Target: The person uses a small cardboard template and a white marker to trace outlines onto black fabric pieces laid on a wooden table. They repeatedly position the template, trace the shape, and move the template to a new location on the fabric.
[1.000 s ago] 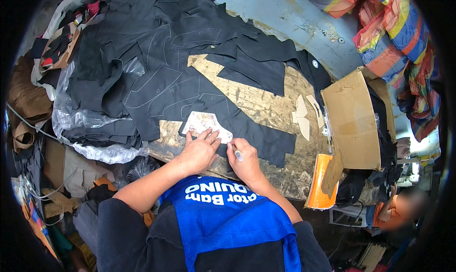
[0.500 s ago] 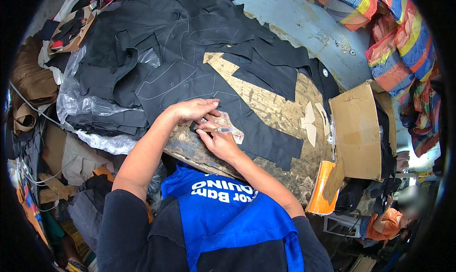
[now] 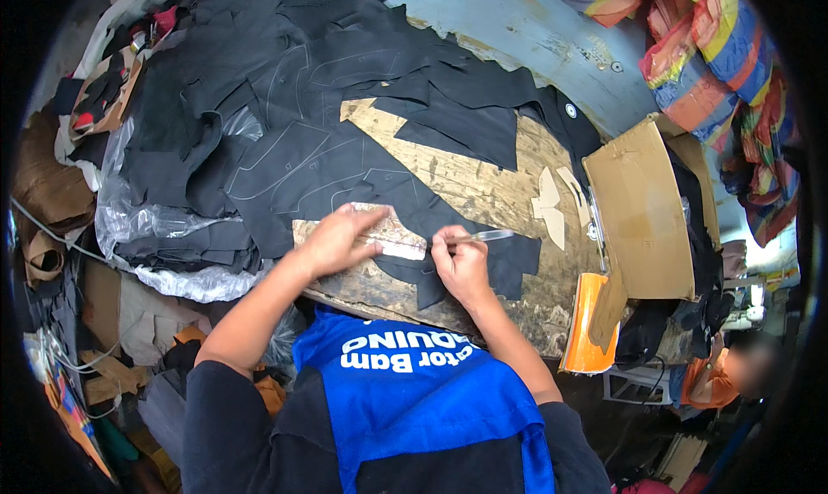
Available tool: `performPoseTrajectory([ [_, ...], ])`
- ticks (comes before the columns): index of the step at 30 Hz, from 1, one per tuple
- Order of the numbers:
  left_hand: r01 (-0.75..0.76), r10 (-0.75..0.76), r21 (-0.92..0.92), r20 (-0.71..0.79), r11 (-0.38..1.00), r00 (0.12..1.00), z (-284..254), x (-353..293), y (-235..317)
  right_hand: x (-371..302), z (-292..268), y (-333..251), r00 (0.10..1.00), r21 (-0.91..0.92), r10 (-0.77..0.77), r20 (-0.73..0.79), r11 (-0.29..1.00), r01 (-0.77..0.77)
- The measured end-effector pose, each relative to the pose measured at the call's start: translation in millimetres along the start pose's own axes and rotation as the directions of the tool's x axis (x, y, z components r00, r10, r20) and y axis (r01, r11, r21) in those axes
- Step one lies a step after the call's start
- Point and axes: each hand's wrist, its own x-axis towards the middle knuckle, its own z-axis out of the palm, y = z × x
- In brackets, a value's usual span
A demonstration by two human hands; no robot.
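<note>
Pattern template point(image 3: 401, 235), pale and mottled, lies on the black sheet material point(image 3: 509, 257), near side of the surface point(image 3: 470, 188). Left hand point(image 3: 339, 242) loosely spread over its left part; right hand point(image 3: 461, 257) pinches a slim pen point(image 3: 493, 235) by its right end. Best practice, likely: press template flat, keep tip hugging the edge.

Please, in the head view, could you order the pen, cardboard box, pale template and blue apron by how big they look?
1. Blue apron
2. Cardboard box
3. Pale template, partly covered by the left hand
4. Pen, partly hidden in the right hand
</note>
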Motion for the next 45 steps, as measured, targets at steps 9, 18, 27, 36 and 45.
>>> performPoseTrajectory([
  [9, 0.004, 0.019, 0.109, -0.205, 0.994, 0.979, 44, -70, 32, 44, 72, 18, 0.995, 0.158, -0.098, -0.030, 0.982, 0.101],
  [18, -0.048, 0.095, 0.161, -0.296, 0.986, 0.950, 54, -71, 26, 41, 73, 20, 0.998, 0.189, -0.063, 0.019, 0.980, 0.058],
  [27, -0.053, 0.108, 0.184, -0.309, 0.982, 0.945, 54, -70, 28, 40, 72, 21, 0.999, 0.179, -0.029, -0.017, 0.983, 0.031],
  [36, -0.050, 0.107, 0.176, -0.329, 0.983, 0.938, 54, -69, 29, 41, 73, 23, 0.967, 0.084, -0.255, -0.018, 0.963, 0.255],
  [45, -0.039, 0.103, 0.189, -0.337, 0.981, 0.936, 53, -71, 29, 41, 72, 17, 0.988, 0.076, -0.149, -0.037, 0.986, 0.152],
])
